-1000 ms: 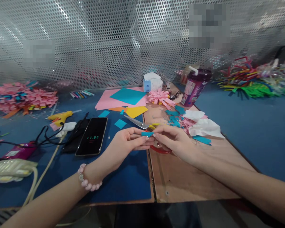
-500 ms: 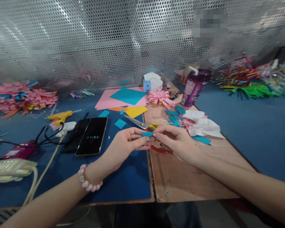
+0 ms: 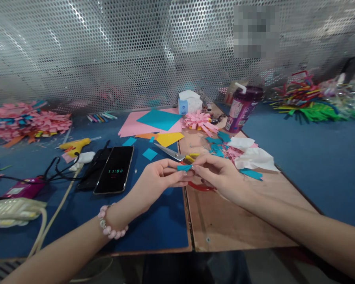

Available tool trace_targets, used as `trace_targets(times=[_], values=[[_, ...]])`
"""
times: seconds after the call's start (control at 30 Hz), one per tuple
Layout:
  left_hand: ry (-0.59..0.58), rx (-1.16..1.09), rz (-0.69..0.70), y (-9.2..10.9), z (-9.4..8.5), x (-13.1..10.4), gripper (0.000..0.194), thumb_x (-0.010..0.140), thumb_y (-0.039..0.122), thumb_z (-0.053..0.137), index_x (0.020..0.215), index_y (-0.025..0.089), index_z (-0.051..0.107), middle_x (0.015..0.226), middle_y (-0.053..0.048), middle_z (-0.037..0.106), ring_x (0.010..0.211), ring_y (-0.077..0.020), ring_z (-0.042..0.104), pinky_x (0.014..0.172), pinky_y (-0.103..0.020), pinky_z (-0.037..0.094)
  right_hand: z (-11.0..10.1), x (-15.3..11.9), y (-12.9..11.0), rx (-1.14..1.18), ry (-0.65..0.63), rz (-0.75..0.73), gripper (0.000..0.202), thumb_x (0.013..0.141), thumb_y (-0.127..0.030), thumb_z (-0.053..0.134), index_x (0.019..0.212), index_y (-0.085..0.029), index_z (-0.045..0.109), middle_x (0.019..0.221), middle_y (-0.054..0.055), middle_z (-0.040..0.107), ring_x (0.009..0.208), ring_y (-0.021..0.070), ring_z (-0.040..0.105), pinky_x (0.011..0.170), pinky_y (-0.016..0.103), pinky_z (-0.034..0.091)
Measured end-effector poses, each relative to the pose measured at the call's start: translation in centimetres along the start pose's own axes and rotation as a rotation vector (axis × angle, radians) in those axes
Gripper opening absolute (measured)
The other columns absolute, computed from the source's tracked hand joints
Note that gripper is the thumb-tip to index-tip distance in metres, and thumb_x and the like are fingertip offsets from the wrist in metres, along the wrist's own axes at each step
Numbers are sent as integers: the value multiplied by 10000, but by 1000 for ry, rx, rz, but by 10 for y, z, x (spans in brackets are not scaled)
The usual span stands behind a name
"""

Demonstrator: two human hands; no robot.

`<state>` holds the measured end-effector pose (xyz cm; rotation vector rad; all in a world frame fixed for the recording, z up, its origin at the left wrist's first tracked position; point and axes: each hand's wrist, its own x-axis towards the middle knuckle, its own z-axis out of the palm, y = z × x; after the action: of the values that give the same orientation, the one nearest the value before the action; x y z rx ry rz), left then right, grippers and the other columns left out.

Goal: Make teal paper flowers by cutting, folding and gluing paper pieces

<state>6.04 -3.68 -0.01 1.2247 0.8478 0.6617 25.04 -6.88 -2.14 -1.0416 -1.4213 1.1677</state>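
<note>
A small folded piece of blue paper [image 3: 184, 167] is pinched between both hands, above the seam of the table. My left hand [image 3: 159, 175], with a pink bead bracelet on its wrist, grips the paper's left part between thumb and fingers. At the paper's right end, my right hand [image 3: 217, 173] pinches it with thumb and forefinger. Just behind the hands lie scissors [image 3: 173, 153] with yellow and red handles, partly hidden by my fingers. Small blue paper squares [image 3: 150, 154] rest on the blue tabletop to the left of the scissors.
Left of my hands are a phone [image 3: 114, 170], a yellow glue gun [image 3: 77, 146] and a power strip [image 3: 14, 212] with cables. Behind are pink paper [image 3: 130, 123], a pink paper flower [image 3: 198, 120] and a purple cup [image 3: 243, 109]. Crumpled tissue [image 3: 256, 158] lies right, near paper scraps.
Both hands stay nearly in place, still holding the blue paper. My right thumb and fingers have shifted very slightly at its right end.
</note>
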Motion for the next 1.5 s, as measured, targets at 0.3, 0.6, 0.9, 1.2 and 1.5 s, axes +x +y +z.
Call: trace_targets(times=[0.3,0.6,0.9,1.2,1.5], values=[[-13,-19,6,-4,0,1,273,765,305,740,936,131,616,977,-113,750,941,-231,717,877,-374,565,4,1,-5,-3,7,35,212,851,-345,605,747,-161,587,640,-32,533,496,49,430,440,200,321],[16,-27,-25,-5,0,1,323,750,308,756,980,125,621,972,-104,746,916,-214,717,877,-352,561,5,1,-8,76,12,86,181,825,-352,629,811,-172,620,571,-51,518,444,49,403,400,202,285],[-74,-39,-32,-8,-2,3,300,759,297,751,983,141,626,997,-111,743,942,-219,713,887,-368,553,2,1,-4,-49,17,57,180,829,-343,615,796,-167,627,754,10,621,619,93,539,547,235,418],[-173,-31,-108,-5,1,2,245,859,368,638,891,126,646,887,-98,743,815,-195,728,794,-329,573,2,0,-11,-241,-18,9,126,828,-264,584,757,-167,618,728,-4,575,652,112,513,616,274,404],[-189,1,-111,-4,0,3,254,871,375,617,897,125,656,865,-99,745,789,-192,727,776,-330,572,3,-1,-14,-258,-15,21,129,825,-253,584,746,-156,616,731,2,588,652,107,522,594,256,409]])
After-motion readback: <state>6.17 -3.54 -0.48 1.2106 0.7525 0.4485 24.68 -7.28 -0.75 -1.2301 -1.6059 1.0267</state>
